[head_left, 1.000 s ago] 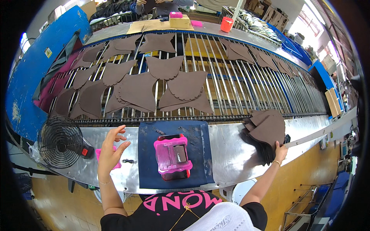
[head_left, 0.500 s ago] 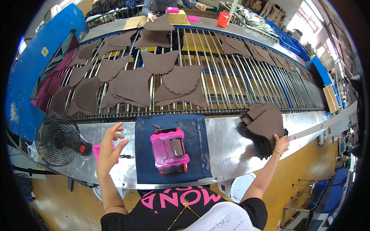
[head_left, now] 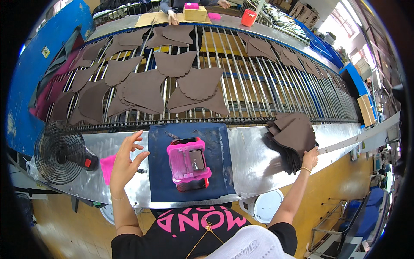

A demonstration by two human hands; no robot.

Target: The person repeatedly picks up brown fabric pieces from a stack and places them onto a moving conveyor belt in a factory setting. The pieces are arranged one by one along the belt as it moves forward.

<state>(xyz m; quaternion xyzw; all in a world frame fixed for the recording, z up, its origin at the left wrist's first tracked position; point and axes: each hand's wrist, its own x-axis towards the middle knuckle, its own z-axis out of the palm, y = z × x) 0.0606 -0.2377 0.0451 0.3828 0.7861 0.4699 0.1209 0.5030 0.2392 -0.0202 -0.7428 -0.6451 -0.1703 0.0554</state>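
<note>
My right hand [head_left: 310,158] grips the near right edge of a fanned stack of dark brown cut pieces [head_left: 297,134]. The fingertips at that edge are partly hidden. My left hand [head_left: 127,162] is raised above the metal table, thumb and fingers apart and nothing in it. To its right lies a dark blue mat [head_left: 161,185]. On that mat sits a pink-framed tool [head_left: 177,163] with a dark block in it, over a red and black base. Beyond the table, similar brown pieces [head_left: 144,90] lie, partly overlapping, across metal rods.
A black wire fan [head_left: 60,153] stands at the left, near a pink cloth [head_left: 107,169]. A rack of metal rods [head_left: 250,90] runs along the far side. Across it, a co-worker's hand [head_left: 173,18] is near a yellow block. A red cup [head_left: 249,18] stands there.
The co-worker's brown piece now lies on the rods, and that hand is off it. My left hand has shifted slightly right. My right hand stays at the stack.
</note>
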